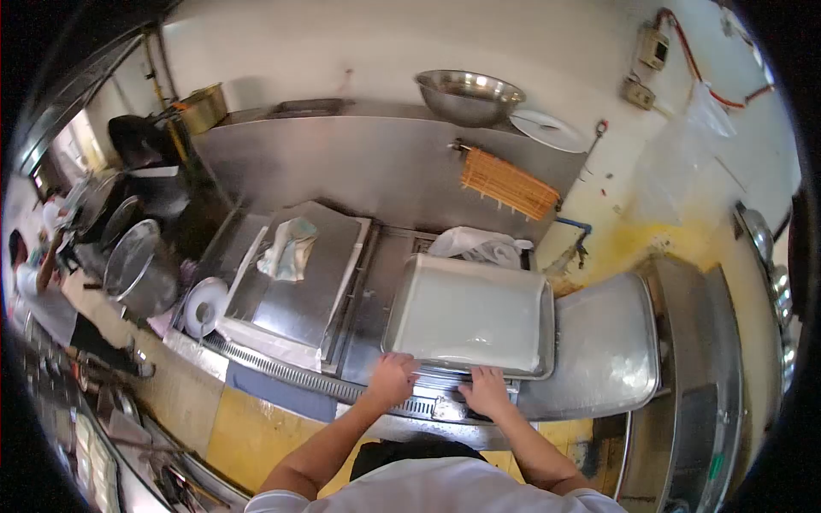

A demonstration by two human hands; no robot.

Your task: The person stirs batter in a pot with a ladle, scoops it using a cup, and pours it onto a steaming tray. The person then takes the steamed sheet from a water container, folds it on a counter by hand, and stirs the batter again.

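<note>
A rectangular metal sheet pan (548,329) lies on the steel counter in front of me, filled or lined with a smooth, glossy white layer (475,312). My left hand (393,379) is closed on its near left corner. Further right along the same near edge, my right hand (487,392) grips the rim, with the thumb below and the fingertips over the edge. Partly under the pan's right side sits a second, bare metal tray (603,350). Crumpled clear plastic (479,245) lies behind the pan.
To the left, a cloth (289,250) rests on a steel cover (295,295), beside a white round lid (205,306). A steel bowl (469,96) and an orange slatted rack (509,182) are at the back. Another person (56,295) stands far left, near large pots (137,269).
</note>
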